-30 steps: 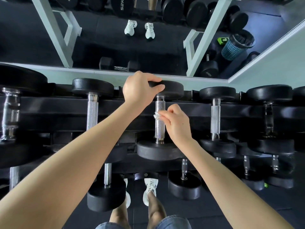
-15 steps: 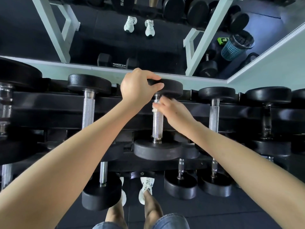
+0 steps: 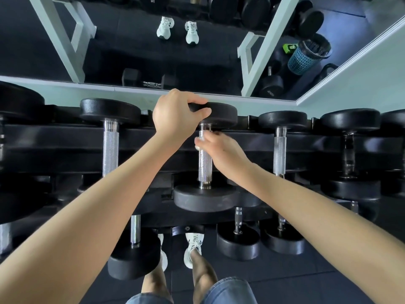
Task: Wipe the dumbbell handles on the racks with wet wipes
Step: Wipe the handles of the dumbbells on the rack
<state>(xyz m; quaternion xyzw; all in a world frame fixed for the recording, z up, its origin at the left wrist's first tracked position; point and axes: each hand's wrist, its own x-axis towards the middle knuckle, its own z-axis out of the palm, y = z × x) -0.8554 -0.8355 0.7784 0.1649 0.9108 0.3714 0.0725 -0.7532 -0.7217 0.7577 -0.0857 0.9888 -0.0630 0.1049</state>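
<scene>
One handle (image 3: 205,165) is being worked on in the head view, that of the middle dumbbell (image 3: 206,198) on the upper rail of the rack (image 3: 65,139). The far head of this dumbbell is gripped by the left hand (image 3: 175,115), whose fingers (image 3: 195,100) are curled over its rim, with the thumb laid on the front. A small white wet wipe (image 3: 198,143) is held against the upper end of the handle by the right hand (image 3: 221,150). The fingers of this hand are blurred, but they seem to be pressed together round the wipe and the bar. The lower part of the handle is bare and is judged not yet wiped. Which of the neighbouring handles are finished cannot be told, since no wetness is seen on the left handle (image 3: 110,150) or the right handle (image 3: 279,154). Several lower handles (image 3: 135,229) on the rail beneath must also be counted, so much of the task is judged to remain.
</scene>
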